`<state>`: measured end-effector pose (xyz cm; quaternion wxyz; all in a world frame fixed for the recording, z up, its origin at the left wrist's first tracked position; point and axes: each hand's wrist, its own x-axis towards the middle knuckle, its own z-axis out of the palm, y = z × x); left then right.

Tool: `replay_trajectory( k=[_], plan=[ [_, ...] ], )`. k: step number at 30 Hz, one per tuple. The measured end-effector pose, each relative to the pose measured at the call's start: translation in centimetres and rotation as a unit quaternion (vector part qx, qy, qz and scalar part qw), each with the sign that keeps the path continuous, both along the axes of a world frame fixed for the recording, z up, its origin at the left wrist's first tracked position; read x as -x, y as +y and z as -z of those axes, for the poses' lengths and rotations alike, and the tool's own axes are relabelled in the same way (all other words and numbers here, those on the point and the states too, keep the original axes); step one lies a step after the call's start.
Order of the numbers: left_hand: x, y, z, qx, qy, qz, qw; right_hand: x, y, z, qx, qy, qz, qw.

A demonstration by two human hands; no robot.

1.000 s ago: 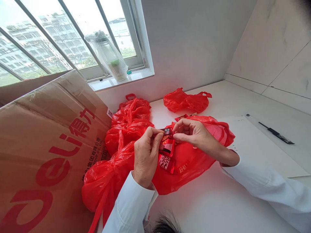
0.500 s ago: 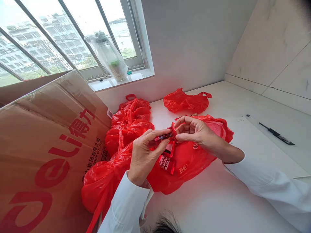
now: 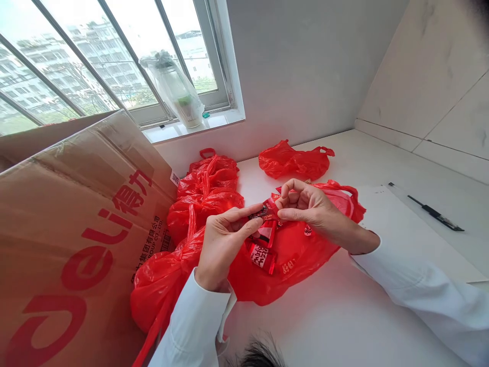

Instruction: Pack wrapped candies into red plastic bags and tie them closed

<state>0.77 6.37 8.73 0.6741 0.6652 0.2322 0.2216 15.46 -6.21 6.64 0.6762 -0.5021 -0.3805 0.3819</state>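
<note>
A small red candy packet (image 3: pixel 269 209) is held between the thumb and forefinger of my left hand (image 3: pixel 224 239), its printed face now tilted up. My right hand (image 3: pixel 316 210) is closed, with thumb and fingertip pinching the packet's right end. Below both hands a red plastic bag (image 3: pixel 298 257) lies spread on the white table. On it rest more wrapped sweets, among them a red-and-pink packet (image 3: pixel 263 256) with black print. My fingers partly cover the packet and the sweets behind it.
Knotted red bags (image 3: pixel 208 199) stand in a row at the left, against a large cardboard box (image 3: pixel 87 224). Another red bag (image 3: pixel 294 160) lies by the wall. At the right are a pen (image 3: pixel 435 213) and white paper (image 3: pixel 412 234). A bagged bottle (image 3: pixel 183 99) stands on the windowsill.
The packet has been turned in my fingers, from edge-on to showing its printed face. Both hands stay in nearly the same place; the view has shifted slightly.
</note>
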Motion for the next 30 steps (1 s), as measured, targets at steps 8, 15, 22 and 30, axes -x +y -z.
replay_trajectory(
  k=[8,15,22,30],
  plan=[
    [-0.4,-1.1,1.0,-0.183,-0.029,-0.050,0.981,1.3,-0.2,0.3,0.041,-0.036,-0.018,0.998],
    [-0.4,-0.7,0.9,-0.269,-0.008,-0.014,0.963,1.2,-0.2,0.2,0.064,-0.032,0.021,0.997],
    [-0.1,0.3,0.4,-0.446,-0.015,-0.024,0.895,1.1,-0.2,-0.1,0.065,-0.066,0.010,0.996],
    [0.5,0.5,0.2,-0.540,-0.007,0.022,0.842,0.8,-0.3,0.2,0.086,-0.054,0.002,0.995]
  ],
)
